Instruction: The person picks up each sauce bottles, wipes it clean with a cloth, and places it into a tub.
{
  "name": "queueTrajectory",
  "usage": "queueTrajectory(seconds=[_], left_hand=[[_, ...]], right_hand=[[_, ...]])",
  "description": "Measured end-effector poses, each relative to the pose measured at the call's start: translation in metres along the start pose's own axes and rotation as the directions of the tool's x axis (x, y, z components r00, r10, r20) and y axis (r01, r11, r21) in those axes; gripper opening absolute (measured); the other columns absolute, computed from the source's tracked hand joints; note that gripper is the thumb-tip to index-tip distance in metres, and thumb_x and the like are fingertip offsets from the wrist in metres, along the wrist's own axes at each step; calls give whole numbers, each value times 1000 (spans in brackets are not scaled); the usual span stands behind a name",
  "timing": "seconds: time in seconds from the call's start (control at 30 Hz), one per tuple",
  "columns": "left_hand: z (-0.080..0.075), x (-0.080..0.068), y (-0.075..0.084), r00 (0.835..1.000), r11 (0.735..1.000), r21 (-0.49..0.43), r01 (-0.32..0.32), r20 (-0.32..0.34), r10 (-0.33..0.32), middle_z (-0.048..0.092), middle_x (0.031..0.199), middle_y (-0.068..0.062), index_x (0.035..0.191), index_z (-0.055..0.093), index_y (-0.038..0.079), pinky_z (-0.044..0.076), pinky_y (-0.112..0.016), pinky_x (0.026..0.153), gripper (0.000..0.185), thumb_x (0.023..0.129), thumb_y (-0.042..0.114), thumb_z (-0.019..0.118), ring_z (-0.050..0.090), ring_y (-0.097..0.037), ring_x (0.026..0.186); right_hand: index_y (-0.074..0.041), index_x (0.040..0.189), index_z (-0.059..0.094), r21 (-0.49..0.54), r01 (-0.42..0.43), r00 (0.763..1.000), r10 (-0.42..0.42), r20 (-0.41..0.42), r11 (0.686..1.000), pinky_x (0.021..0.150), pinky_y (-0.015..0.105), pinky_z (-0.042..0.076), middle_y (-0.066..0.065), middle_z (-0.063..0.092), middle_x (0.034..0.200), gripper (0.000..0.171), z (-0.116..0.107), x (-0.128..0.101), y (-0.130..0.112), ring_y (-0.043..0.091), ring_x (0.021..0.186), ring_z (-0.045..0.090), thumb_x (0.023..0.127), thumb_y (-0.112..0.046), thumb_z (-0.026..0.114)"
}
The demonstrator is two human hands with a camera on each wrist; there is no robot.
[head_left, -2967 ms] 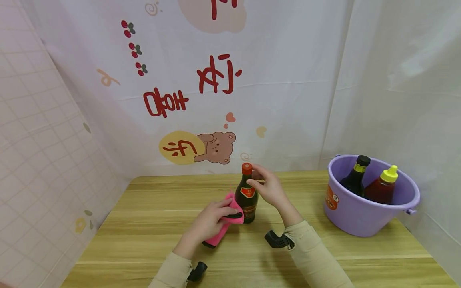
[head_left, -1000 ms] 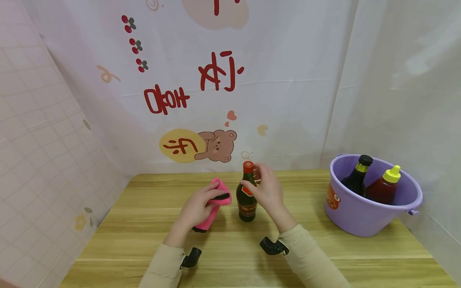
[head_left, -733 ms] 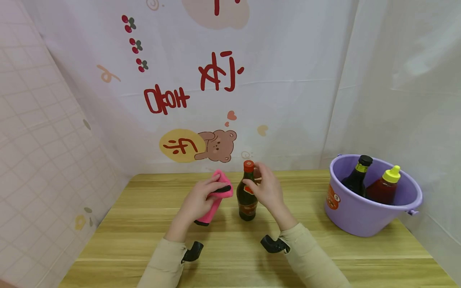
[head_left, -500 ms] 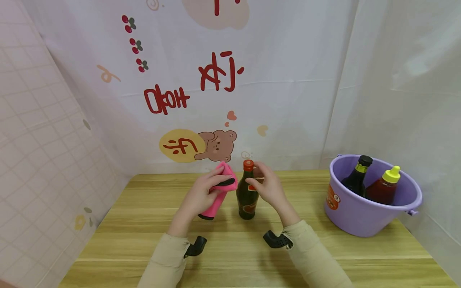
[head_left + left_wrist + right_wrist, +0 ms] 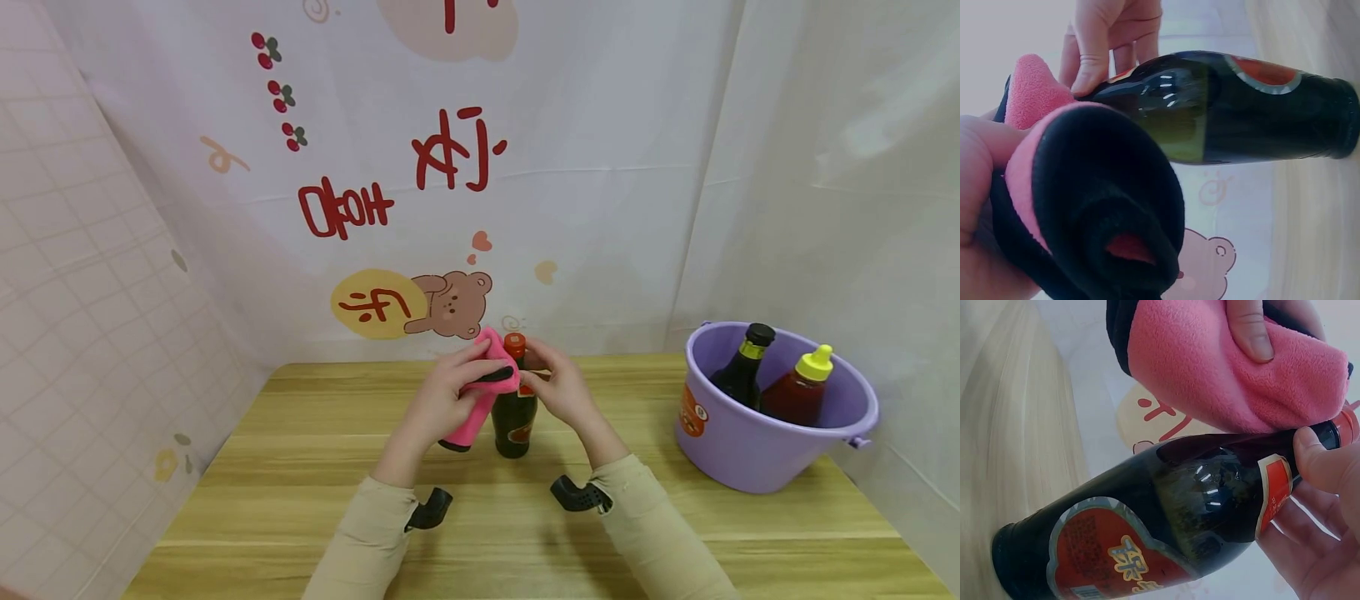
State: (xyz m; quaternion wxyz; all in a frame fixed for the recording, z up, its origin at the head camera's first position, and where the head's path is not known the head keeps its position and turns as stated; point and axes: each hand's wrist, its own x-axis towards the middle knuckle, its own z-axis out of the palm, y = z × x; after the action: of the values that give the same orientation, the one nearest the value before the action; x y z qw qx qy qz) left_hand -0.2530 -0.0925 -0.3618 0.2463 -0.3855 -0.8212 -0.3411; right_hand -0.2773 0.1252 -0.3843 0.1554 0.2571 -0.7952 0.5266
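A dark glass sauce bottle point(image 5: 513, 421) with a red cap stands upright on the wooden table, in the middle of the head view. My right hand point(image 5: 562, 389) grips its neck, thumb in front, just below the cap. From the other side my left hand point(image 5: 438, 398) holds a folded pink cloth point(image 5: 467, 427) with black edging. In the right wrist view the pink cloth point(image 5: 1191, 369) lies against the bottle's shoulder and neck, under the left thumb. The red label point(image 5: 1094, 550) on the bottle point(image 5: 1204, 487) faces that camera. Rolled black edging point(image 5: 1104, 187) fills the left wrist view's foreground.
At the table's right stands a purple bucket point(image 5: 738, 457). Inside it are a dark bottle with a black cap point(image 5: 738, 377) and a red-brown squeeze bottle with a yellow top point(image 5: 797, 400). A white printed curtain point(image 5: 600, 208) hangs behind the table point(image 5: 315, 467).
The cloth came off the bottle's lower side, went left, then rose and moved right to the neck. The bottle turned in my right hand, its front labels swinging to the right.
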Motion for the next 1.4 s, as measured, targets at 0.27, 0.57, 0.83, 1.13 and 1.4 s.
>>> queueTrajectory(seconds=[0.27,0.57,0.83,1.13,1.4], left_hand=[[9,-6,-3,1000,1000,0,12,19,-12,52,144,-11,119,74,16,49,-48,96,42,85,-7,71,51,-35,127],[14,-13,-5,1000,1000,13,-2,18,2,55,142,-12,117,74,15,49,-49,96,41,84,-8,71,54,-36,123],[20,-28,-6,999,999,45,10,31,-12,54,142,-12,116,75,16,48,-50,96,44,81,-9,72,55,-37,121],[26,-45,-11,998,998,47,40,45,-42,54,143,-11,116,74,20,49,-50,96,41,83,-4,75,54,-37,121],[30,-56,-14,997,997,37,66,48,-68,53,142,-12,116,74,20,48,-51,96,45,81,-8,75,53,-38,124]], right_hand=[[-5,136,58,3,-21,1000,21,11,1000,87,49,54,16,69,108,47,-1,-1,1,32,102,66,91,0,69],[-5,139,56,2,-48,999,48,22,999,89,52,53,16,69,108,50,-1,-2,0,32,103,65,90,-2,69],[4,137,54,9,-38,999,38,18,999,87,51,54,23,68,104,49,-3,-5,-24,39,100,65,89,3,68],[7,136,53,20,-65,998,65,22,998,77,43,58,27,66,101,48,-5,-7,-46,43,98,65,90,7,66],[6,137,52,-7,-55,998,55,6,998,79,48,57,27,66,102,50,-1,-4,-22,42,98,65,89,6,67]])
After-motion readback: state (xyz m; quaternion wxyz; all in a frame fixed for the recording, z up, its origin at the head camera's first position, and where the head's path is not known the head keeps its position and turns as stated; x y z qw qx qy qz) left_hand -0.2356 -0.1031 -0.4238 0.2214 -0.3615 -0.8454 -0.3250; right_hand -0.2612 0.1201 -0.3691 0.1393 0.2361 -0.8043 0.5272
